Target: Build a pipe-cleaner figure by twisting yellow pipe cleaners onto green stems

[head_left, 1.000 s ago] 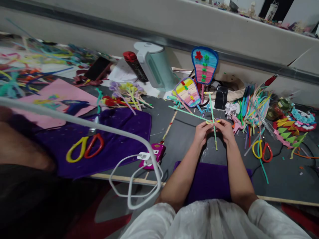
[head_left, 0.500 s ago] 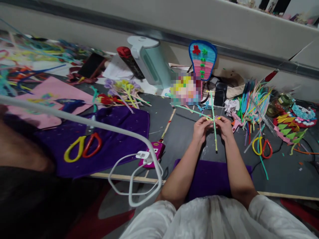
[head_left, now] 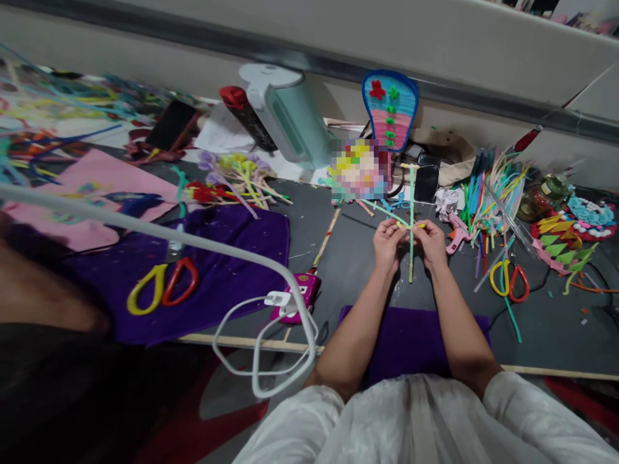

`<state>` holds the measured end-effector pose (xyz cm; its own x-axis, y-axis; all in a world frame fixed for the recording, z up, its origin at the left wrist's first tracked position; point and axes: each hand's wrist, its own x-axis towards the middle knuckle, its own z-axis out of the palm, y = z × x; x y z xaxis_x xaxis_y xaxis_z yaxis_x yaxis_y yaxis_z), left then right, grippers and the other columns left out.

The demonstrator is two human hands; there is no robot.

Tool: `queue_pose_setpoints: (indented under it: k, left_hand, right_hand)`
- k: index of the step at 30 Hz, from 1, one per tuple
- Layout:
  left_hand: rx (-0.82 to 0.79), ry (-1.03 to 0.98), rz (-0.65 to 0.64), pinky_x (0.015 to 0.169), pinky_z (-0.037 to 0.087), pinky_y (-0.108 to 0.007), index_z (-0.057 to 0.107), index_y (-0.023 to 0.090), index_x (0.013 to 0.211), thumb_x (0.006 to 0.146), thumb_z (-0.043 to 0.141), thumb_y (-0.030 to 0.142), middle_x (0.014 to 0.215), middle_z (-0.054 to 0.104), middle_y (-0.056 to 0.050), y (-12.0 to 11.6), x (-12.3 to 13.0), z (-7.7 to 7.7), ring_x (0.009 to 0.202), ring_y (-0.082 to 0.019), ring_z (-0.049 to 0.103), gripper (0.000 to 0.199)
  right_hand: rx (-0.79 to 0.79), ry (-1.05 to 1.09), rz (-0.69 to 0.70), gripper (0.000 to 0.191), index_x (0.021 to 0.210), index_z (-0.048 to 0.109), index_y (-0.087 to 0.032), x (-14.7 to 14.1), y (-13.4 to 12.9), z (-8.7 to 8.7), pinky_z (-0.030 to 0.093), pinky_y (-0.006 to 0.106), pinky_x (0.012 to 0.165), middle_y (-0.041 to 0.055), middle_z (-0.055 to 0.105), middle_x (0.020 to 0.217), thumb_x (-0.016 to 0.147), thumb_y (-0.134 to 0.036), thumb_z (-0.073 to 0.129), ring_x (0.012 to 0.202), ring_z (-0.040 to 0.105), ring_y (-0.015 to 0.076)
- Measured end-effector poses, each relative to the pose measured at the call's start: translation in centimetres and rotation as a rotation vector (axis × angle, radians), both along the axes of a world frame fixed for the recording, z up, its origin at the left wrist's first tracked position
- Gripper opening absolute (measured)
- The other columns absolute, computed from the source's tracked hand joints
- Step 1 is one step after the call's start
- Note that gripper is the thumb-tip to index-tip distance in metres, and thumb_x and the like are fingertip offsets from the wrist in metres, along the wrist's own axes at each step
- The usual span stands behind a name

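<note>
My left hand [head_left: 388, 242] and my right hand [head_left: 430, 242] meet over the dark table, their fingers pinched together around light green pipe cleaners [head_left: 411, 256]. One green stem runs nearly straight away from me between the hands, with a yellowish tip at its near end and a pale crosspiece at the far one. Another green stem slants off to the upper left past my left fingers. Small yellow ends show at both sets of fingertips. Exactly how the stems join is hidden by the fingers.
A pink glue gun [head_left: 456, 233] lies right of my hands, near a bundle of coloured pipe cleaners [head_left: 498, 187] and scissors [head_left: 519, 283]. Leftward are a magenta power strip [head_left: 307, 289], a white cable [head_left: 213, 240] and a purple cloth [head_left: 242, 258]. Another person's arm [head_left: 43, 290] is at far left.
The long green stem now stands straighter, its near end shifted slightly left and up. Both hands keep their pinch at nearly the same spot. The view has moved a little.
</note>
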<state>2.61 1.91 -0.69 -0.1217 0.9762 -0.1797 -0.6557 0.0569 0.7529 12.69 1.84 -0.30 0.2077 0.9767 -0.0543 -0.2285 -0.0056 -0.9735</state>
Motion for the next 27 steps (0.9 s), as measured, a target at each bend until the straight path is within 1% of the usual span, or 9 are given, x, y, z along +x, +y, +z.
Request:
queue_pose_setpoints:
  k: [7, 11, 15, 17, 19, 21, 23, 24, 27]
  left_hand:
    - [0.021, 0.062, 0.031, 0.061, 0.048, -0.021, 0.058, 0.019, 0.087, 0.055, 0.084, 0.027, 0.078, 0.065, 0.001, -0.1, 0.0, 0.1, 0.065, -0.01, 0.06, 0.042]
    - [0.004, 0.055, -0.051, 0.06, 0.049, -0.021, 0.062, 0.018, 0.082, 0.055, 0.084, 0.028, 0.076, 0.063, 0.002, -0.3, -0.1, 0.3, 0.063, -0.009, 0.059, 0.036]
    - [-0.031, 0.074, -0.17, 0.056, 0.049, -0.022, 0.064, 0.017, 0.074, 0.056, 0.084, 0.028, 0.073, 0.064, 0.0, -0.5, -0.3, 0.6, 0.059, -0.01, 0.058, 0.03]
    - [-0.042, 0.075, -0.184, 0.055, 0.05, -0.023, 0.064, 0.016, 0.073, 0.055, 0.084, 0.028, 0.072, 0.065, 0.0, -0.5, -0.3, 0.5, 0.059, -0.01, 0.059, 0.029]
    - [-0.057, 0.076, -0.162, 0.057, 0.051, -0.023, 0.064, 0.016, 0.073, 0.055, 0.083, 0.027, 0.07, 0.065, 0.0, -0.4, -0.2, 0.3, 0.059, -0.011, 0.06, 0.028]
    - [-0.082, 0.084, -0.127, 0.058, 0.052, -0.024, 0.063, 0.017, 0.072, 0.056, 0.08, 0.027, 0.066, 0.063, 0.001, -0.4, 0.0, 0.1, 0.059, -0.011, 0.06, 0.026]
    - [-0.108, 0.091, -0.093, 0.057, 0.051, -0.023, 0.062, 0.017, 0.072, 0.057, 0.078, 0.026, 0.063, 0.061, 0.002, -0.4, 0.3, -0.2, 0.057, -0.011, 0.06, 0.024]
    - [-0.114, 0.09, -0.08, 0.055, 0.049, -0.022, 0.061, 0.017, 0.071, 0.057, 0.077, 0.025, 0.062, 0.06, 0.002, -0.4, 0.5, -0.3, 0.055, -0.01, 0.059, 0.023]
    - [-0.082, 0.08, -0.05, 0.05, 0.041, -0.018, 0.059, 0.016, 0.067, 0.056, 0.076, 0.023, 0.058, 0.056, 0.005, -0.6, 1.1, -0.5, 0.048, -0.006, 0.05, 0.021]
  right_hand:
    - [-0.033, -0.026, 0.023, 0.027, 0.078, 0.064, -0.02, -0.3, -0.1, 0.2, 0.045, 0.022, 0.051, -0.0034, 0.061, 0.071, 0.063, -0.041, 0.072, 0.055, 0.05, 0.0083]
    - [-0.039, -0.021, 0.015, 0.03, 0.079, 0.065, -0.02, 0.0, 0.0, -0.1, 0.045, 0.022, 0.05, -0.0036, 0.061, 0.068, 0.062, -0.043, 0.074, 0.054, 0.05, 0.0088]
    - [-0.036, -0.036, 0.065, 0.029, 0.079, 0.063, -0.021, 0.4, 0.2, -0.5, 0.043, 0.022, 0.048, -0.0045, 0.058, 0.063, 0.062, -0.042, 0.074, 0.053, 0.05, 0.0093]
    - [-0.046, -0.052, 0.081, 0.03, 0.081, 0.062, -0.021, 0.6, 0.3, -0.7, 0.042, 0.022, 0.046, -0.0049, 0.057, 0.062, 0.063, -0.042, 0.074, 0.053, 0.05, 0.0097]
    - [-0.043, -0.093, 0.028, 0.033, 0.087, 0.06, -0.021, 1.0, 0.4, -0.7, 0.043, 0.023, 0.048, -0.0044, 0.058, 0.066, 0.065, -0.04, 0.073, 0.055, 0.051, 0.0103]
    - [0.01, -0.213, -0.123, 0.036, 0.098, 0.058, -0.021, 1.4, 0.3, -0.4, 0.046, 0.024, 0.056, -0.0029, 0.059, 0.074, 0.068, -0.037, 0.072, 0.061, 0.053, 0.0111]
    - [0.106, -0.421, -0.285, 0.036, 0.106, 0.058, -0.023, 1.6, 0.2, 0.3, 0.048, 0.027, 0.068, 0.0005, 0.06, 0.085, 0.074, -0.036, 0.068, 0.072, 0.055, 0.0131]
    - [0.152, -0.546, -0.318, 0.033, 0.107, 0.06, -0.023, 1.6, 0.1, 0.8, 0.048, 0.029, 0.075, 0.0029, 0.06, 0.092, 0.078, -0.035, 0.066, 0.08, 0.056, 0.0149]
    - [0.257, -0.887, -0.163, 0.021, 0.1, 0.068, -0.023, 0.9, -0.1, 2.1, 0.044, 0.035, 0.089, 0.0075, 0.058, 0.1, 0.085, -0.033, 0.058, 0.097, 0.054, 0.0213]
